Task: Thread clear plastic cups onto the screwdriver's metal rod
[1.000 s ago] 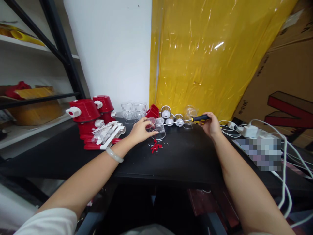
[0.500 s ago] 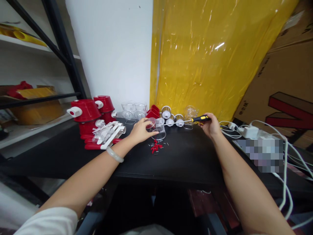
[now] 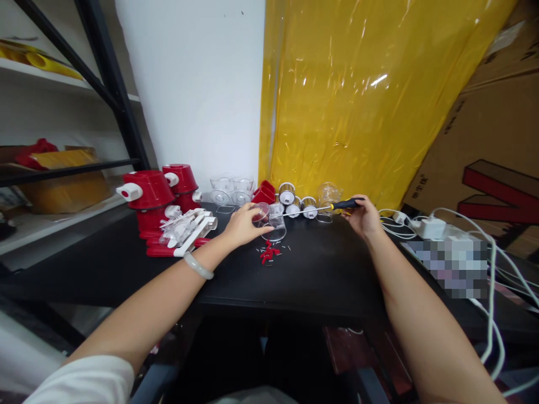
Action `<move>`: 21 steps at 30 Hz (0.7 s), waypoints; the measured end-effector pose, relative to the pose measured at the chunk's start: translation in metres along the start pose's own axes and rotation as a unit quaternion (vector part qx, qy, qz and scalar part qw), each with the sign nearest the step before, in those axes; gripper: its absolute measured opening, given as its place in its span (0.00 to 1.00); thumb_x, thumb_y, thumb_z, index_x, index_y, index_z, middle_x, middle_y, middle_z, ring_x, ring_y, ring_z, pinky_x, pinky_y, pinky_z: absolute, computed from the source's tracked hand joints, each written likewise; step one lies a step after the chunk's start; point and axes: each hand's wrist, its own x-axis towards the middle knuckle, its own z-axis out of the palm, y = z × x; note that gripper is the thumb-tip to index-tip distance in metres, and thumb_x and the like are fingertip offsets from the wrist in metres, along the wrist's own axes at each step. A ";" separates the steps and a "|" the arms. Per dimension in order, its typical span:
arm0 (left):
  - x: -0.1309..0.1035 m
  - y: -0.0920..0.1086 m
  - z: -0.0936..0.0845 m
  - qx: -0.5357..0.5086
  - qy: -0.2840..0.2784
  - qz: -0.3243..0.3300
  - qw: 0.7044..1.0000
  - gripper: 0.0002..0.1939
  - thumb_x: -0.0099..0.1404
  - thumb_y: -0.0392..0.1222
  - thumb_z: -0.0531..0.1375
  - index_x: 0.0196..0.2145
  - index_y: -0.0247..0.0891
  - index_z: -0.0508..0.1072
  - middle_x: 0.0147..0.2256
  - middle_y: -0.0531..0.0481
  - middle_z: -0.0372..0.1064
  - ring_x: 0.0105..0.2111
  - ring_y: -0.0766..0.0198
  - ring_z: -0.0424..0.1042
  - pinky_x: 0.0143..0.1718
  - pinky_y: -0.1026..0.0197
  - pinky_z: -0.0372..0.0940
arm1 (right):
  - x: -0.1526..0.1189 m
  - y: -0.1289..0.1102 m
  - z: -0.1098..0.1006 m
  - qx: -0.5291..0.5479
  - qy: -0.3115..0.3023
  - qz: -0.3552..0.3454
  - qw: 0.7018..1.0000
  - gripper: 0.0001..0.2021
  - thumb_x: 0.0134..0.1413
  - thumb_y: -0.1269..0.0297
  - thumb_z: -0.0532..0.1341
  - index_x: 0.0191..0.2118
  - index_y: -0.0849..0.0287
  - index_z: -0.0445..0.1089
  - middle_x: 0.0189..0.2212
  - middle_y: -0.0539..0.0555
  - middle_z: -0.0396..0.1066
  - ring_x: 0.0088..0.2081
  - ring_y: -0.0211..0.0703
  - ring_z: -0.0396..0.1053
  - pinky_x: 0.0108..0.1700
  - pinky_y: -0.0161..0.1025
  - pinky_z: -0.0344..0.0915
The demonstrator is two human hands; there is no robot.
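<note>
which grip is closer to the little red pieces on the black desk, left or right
Left. The left grip, on the clear plastic piece, is just beyond and left of the red pieces; the right grip, on the screwdriver, is well to their right.

Lighting: moderate, fairly even. Glare: one bright streak, scattered glints on yellow sheet (image 3: pixel 337 118). Shadow: deep beneath black table (image 3: pixel 320 269). Distortion: wide-angle, edges stretched. Definition: soft; pixelated patch (image 3: pixel 455 269), right.
</note>
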 end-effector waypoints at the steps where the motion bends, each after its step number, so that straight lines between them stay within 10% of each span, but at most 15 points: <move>1: 0.000 0.000 0.000 0.000 0.000 0.000 1.000 0.18 0.55 0.55 0.69 0.37 0.41 0.77 0.50 0.44 0.67 0.50 0.50 0.70 0.54 0.47 0.65 | 0.001 0.001 0.000 -0.017 0.007 -0.007 1.000 0.19 0.40 0.47 0.67 0.31 0.53 0.62 0.20 0.44 0.65 0.19 0.35 0.64 0.20 0.34 0.64; 6: 0.000 0.000 0.000 -0.004 -0.002 0.000 1.000 0.18 0.55 0.56 0.69 0.37 0.41 0.77 0.50 0.44 0.67 0.50 0.49 0.70 0.54 0.47 0.65 | 0.007 0.008 -0.001 -0.126 0.062 -0.042 0.989 0.22 0.41 0.43 0.69 0.28 0.53 0.61 0.11 0.39 0.52 0.12 0.32 0.51 0.17 0.34 0.60; 12: 0.000 0.002 -0.002 0.002 -0.002 0.002 1.000 0.17 0.56 0.54 0.69 0.37 0.40 0.77 0.50 0.44 0.67 0.50 0.50 0.70 0.54 0.47 0.65 | 0.000 0.000 -0.001 -0.001 0.007 0.006 1.000 0.18 0.34 0.58 0.70 0.32 0.52 0.63 0.22 0.43 0.67 0.21 0.36 0.66 0.22 0.34 0.65; 21: 0.000 0.001 0.000 -0.001 -0.001 0.001 1.000 0.17 0.55 0.55 0.69 0.37 0.41 0.77 0.50 0.44 0.67 0.50 0.50 0.70 0.54 0.47 0.65 | 0.006 0.008 0.000 -0.108 0.050 -0.046 0.992 0.22 0.41 0.42 0.68 0.30 0.53 0.61 0.13 0.40 0.54 0.13 0.31 0.52 0.18 0.32 0.59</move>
